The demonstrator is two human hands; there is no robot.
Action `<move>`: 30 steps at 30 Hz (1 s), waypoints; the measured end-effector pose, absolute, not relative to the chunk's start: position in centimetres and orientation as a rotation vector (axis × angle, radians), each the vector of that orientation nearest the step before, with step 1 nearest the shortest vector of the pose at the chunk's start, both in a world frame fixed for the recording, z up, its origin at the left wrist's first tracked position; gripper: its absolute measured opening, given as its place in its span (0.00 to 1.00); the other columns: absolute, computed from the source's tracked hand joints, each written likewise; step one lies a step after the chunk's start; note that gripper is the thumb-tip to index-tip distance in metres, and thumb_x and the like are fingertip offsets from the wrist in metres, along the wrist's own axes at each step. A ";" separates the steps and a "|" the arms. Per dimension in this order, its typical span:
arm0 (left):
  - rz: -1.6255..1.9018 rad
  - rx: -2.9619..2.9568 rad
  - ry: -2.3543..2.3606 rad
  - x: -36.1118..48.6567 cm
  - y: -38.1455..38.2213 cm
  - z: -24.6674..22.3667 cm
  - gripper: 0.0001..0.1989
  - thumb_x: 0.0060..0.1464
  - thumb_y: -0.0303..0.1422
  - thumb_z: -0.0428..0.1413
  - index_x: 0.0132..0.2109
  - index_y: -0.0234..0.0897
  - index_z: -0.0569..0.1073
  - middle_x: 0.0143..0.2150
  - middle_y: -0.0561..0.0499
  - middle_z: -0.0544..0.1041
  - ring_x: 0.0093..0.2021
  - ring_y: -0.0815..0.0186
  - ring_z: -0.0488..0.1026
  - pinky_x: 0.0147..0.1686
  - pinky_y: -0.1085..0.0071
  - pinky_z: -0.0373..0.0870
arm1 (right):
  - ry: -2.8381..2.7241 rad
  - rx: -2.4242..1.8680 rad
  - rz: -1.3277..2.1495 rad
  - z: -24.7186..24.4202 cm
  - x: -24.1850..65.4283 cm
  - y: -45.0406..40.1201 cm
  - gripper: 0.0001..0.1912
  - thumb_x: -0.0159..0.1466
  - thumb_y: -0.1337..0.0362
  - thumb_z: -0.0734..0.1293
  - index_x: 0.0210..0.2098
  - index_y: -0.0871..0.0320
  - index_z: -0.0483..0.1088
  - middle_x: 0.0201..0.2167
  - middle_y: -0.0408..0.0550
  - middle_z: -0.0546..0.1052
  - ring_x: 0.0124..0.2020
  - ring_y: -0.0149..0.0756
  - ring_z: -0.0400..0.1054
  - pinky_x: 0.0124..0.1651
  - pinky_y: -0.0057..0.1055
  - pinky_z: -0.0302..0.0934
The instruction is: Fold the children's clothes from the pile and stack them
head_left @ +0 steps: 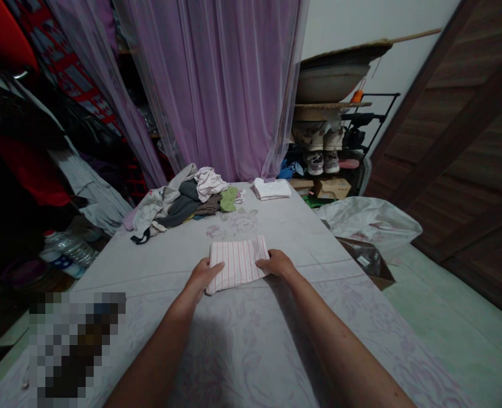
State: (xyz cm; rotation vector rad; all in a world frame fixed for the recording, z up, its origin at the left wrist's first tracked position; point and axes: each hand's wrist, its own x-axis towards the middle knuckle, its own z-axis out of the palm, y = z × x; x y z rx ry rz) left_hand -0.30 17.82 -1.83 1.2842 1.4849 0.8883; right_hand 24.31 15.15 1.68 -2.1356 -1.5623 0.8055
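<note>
A folded white cloth with pink stripes (238, 264) lies flat on a pale floral bedsheet (251, 226). My left hand (204, 276) rests on its left end, and my right hand (276, 263) presses on its right end. Both hands are flat, with the fingers together, and they hold the cloth's edges down against the sheet. Beyond the hands lies a heap of mixed clothes (183, 201), and a folded white garment (271, 188) sits to its right at the far end of the bed.
A sheer purple curtain (217, 85) hangs behind the bed. A white plastic bag (370, 224) and a cardboard box (365, 260) sit right of the bed. A plastic bottle (68, 252) lies at the left, beside dark hanging clothes. Shoes stand on a rack (323, 153).
</note>
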 end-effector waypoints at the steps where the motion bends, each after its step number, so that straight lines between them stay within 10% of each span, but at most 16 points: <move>1: 0.883 1.306 1.493 -0.3 17.9 -1.9 0.17 0.46 0.36 0.64 0.43 0.34 0.73 0.38 0.47 0.82 0.41 0.59 0.79 0.40 0.67 0.74 | -1.561 -2.121 0.815 1.6 24.3 15.1 0.16 0.53 0.56 0.70 0.38 0.58 0.76 0.38 0.52 0.81 0.38 0.43 0.75 0.35 0.30 0.63; 11: 1.042 1.475 1.394 3.0 20.6 -1.3 0.26 0.49 0.28 0.59 0.56 0.33 0.66 0.50 0.43 0.78 0.48 0.61 0.77 0.49 0.65 0.72 | -1.209 -1.784 0.831 1.1 25.5 15.8 0.17 0.55 0.63 0.65 0.44 0.61 0.71 0.39 0.50 0.79 0.37 0.38 0.74 0.36 0.28 0.66; 20: 0.929 1.586 1.456 5.8 24.2 0.1 0.33 0.50 0.26 0.55 0.64 0.37 0.60 0.49 0.45 0.78 0.36 0.66 0.78 0.39 0.68 0.75 | -1.151 -1.879 0.612 1.5 30.8 20.2 0.19 0.55 0.61 0.67 0.45 0.59 0.72 0.39 0.49 0.79 0.40 0.40 0.74 0.42 0.31 0.66; 30: 0.634 2.415 1.848 -1.2 24.0 -2.0 0.22 0.59 0.36 0.48 0.57 0.32 0.70 0.61 0.37 0.70 0.64 0.51 0.64 0.64 0.54 0.57 | -0.972 -1.847 0.746 1.1 34.0 22.8 0.22 0.55 0.62 0.67 0.48 0.64 0.71 0.41 0.55 0.80 0.37 0.39 0.75 0.37 0.31 0.68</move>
